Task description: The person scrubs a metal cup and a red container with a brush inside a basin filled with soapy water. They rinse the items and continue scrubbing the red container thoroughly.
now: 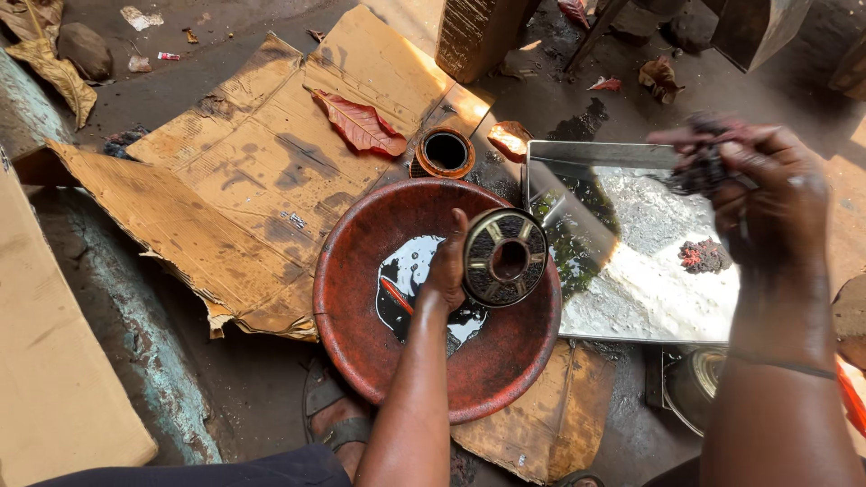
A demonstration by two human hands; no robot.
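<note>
At frame centre my left hand [445, 271] grips a round metal filter [505, 258], fingers clamped on its rim, above the red basin [352, 298] of dark oil. At upper right my right hand [767, 194] pinches a dark greasy clump [702, 167] over the steel tray [631, 280].

Both arms are bare, with no sleeves. The right hand [776, 194] has a thin dark band [783, 365] around its wrist. The fingers [722, 135] look dirty. A brown sandal [332, 417] covers one foot.
</note>
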